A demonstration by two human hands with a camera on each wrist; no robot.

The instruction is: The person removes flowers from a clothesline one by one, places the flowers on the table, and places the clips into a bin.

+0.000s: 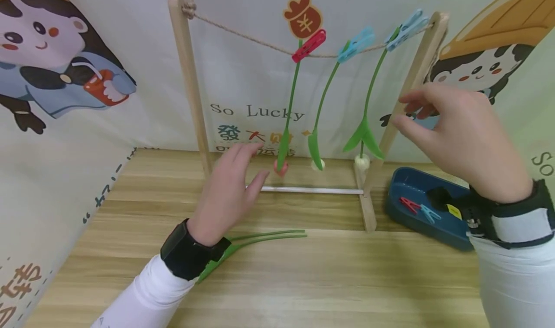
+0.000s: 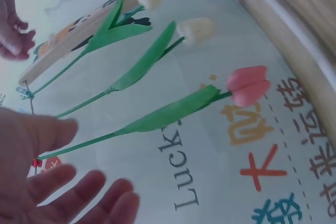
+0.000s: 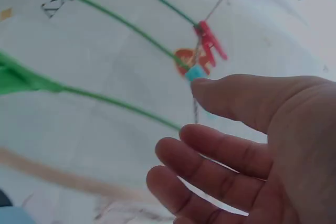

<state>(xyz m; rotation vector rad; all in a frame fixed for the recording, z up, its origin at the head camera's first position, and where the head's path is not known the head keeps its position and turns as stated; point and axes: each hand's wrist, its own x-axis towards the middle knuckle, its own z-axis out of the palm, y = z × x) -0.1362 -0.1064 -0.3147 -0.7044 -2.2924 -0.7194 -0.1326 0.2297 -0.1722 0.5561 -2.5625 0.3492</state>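
Observation:
My left hand (image 1: 227, 193), fingers loosely bent, holds nothing; it is in front of the rack's left side, left of a hanging pink tulip (image 1: 282, 167). My right hand (image 1: 464, 135) is raised by the rack's right post, its thumb and fingers apart and empty. The pink tulip hangs bloom-down from the twine (image 1: 243, 36) under a red clothespin (image 1: 309, 45). Two white tulips, a middle one (image 1: 314, 147) and a right one (image 1: 362, 162), hang likewise from a blue clothespin (image 1: 356, 45) and another blue clothespin (image 1: 407, 29). Green stems (image 1: 269, 236) lie below my left wrist, which hides part of them.
The wooden rack (image 1: 188, 72) has a white crossbar (image 1: 308, 190) low down. At right, a dark blue tray (image 1: 427, 231) holds a red clothespin (image 1: 409, 205), a blue clothespin (image 1: 430, 214) and a black item, partly behind my right wrist. A printed cloth hangs behind.

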